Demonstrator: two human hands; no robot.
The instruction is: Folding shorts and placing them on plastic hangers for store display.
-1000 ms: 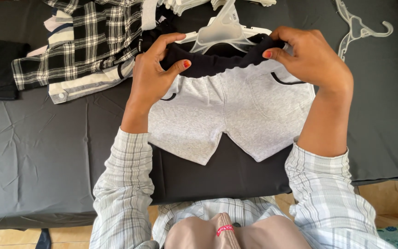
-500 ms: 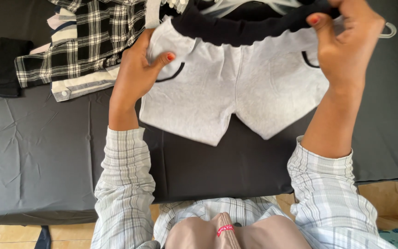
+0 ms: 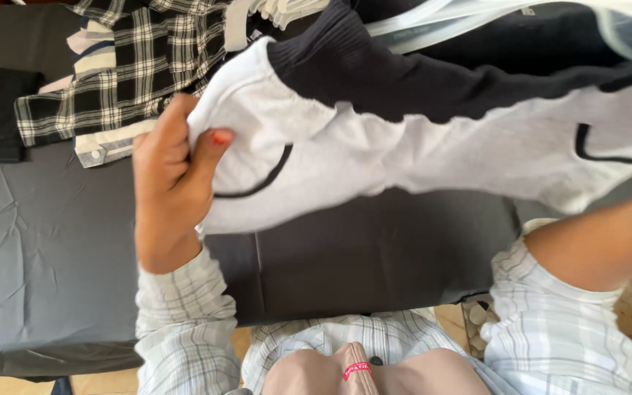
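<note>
Left hand [image 3: 173, 186] is seen in the head view closed on the left side of a pair of grey shorts [image 3: 404, 157], with the thumb pressed on the front of the fabric and the fingers curled behind it, just beside a black-trimmed pocket opening. Red polish is noted on the thumbnail. The right hand itself is not visible; only its forearm is seen at the right edge, passing under the lower hem of the shorts, so how far it is open cannot be told. The shorts are held up above the surface [image 3: 53, 241], spread sideways and close to the camera, partly blurred. A broad black waistband [image 3: 404, 80] is seen along the top edge of the shorts. A clear plastic hanger [image 3: 440, 22] is seen against the waistband at the top of the frame; whether it is clipped on cannot be told. The surface is covered with a dark grey cloth showing light creases. A black-and-white checked shirt [image 3: 133, 66] lies crumpled at the upper left of the surface, well apart from the shorts' lower hem but just behind the left hand. A folded black garment [image 3: 1, 110] lies at the far left edge, beside the shirt. Pale checked sleeves [image 3: 184, 322] are worn on both arms.
</note>
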